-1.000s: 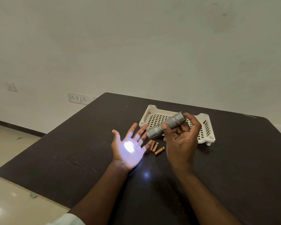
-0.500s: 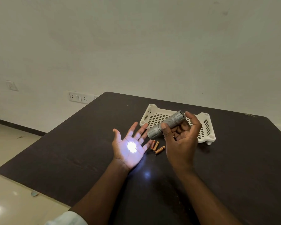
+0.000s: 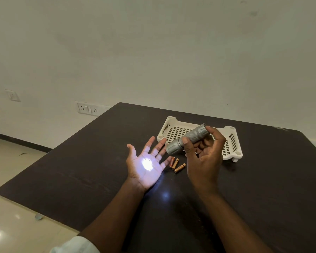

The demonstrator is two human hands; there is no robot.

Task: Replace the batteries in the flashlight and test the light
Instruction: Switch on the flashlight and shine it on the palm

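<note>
The left hand [image 3: 146, 166] lies palm-up, fingers spread, lit by a bright spot. Three batteries [image 3: 175, 164] lie on the tabletop [image 3: 80, 170]. The right hand [image 3: 203, 152] grips the flashlight [image 3: 187, 139], lens pointing down-left at that palm, its long axis slanting; its tail hides part of the tray [image 3: 232, 141].

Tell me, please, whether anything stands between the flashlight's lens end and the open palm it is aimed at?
Nothing visible does. The right hand holds the flashlight with its lens toward the left hand, and the bright spot lands unbroken on the palm.
</note>
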